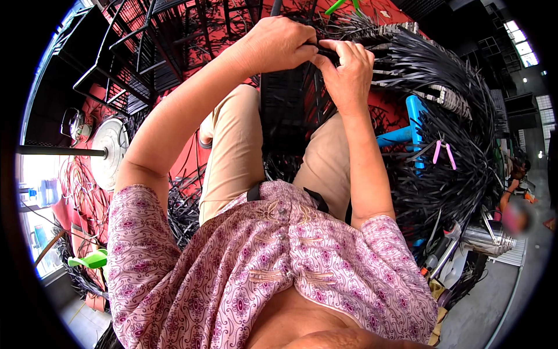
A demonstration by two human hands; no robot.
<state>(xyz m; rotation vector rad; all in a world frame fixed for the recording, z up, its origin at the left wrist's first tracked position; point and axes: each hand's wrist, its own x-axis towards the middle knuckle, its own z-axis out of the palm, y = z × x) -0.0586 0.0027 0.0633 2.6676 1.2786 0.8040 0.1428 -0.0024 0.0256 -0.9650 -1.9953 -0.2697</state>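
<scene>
My left hand (281, 45) and my right hand (347, 72) meet above a black woven piece (283, 102) that stands between my knees. The fingers of both hands are closed in a pinch on a thin black strip (326, 50), its ends mostly hidden by the fingers. Dark strips hang in the woven piece below, where shadow hides the detail. Just right of my right hand, a thick bundle of loose black strips (421, 55) fans out.
Black metal frames (136, 52) stand at the far left, near a round fan base (110, 152). On the right, pink-handled snips (444, 154) lie on the strips beside a blue stool (414, 122). Strips litter the red floor (189, 154). Another person (514, 215) is at the far right.
</scene>
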